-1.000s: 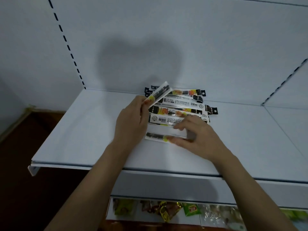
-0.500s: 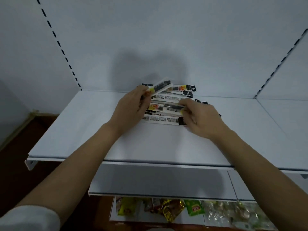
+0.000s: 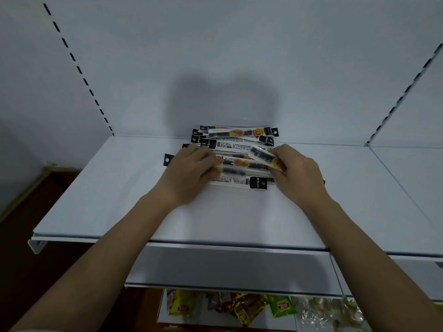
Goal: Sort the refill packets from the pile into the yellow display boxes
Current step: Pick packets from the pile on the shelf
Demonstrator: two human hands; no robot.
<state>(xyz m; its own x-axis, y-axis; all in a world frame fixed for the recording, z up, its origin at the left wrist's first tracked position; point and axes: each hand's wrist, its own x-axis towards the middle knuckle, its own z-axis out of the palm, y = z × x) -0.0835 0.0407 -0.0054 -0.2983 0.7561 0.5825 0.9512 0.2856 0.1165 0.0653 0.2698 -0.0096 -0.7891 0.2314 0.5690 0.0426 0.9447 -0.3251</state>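
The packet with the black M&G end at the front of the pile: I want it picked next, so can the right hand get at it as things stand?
Probably yes, once freed. That packet lies nearest on the shelf, its black end uncovered beside the right hand; but that hand already pinches another packet.

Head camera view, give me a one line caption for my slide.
Both hands work a pile of refill packets on a white shelf: left hand on the pile, right hand pinching one packet.
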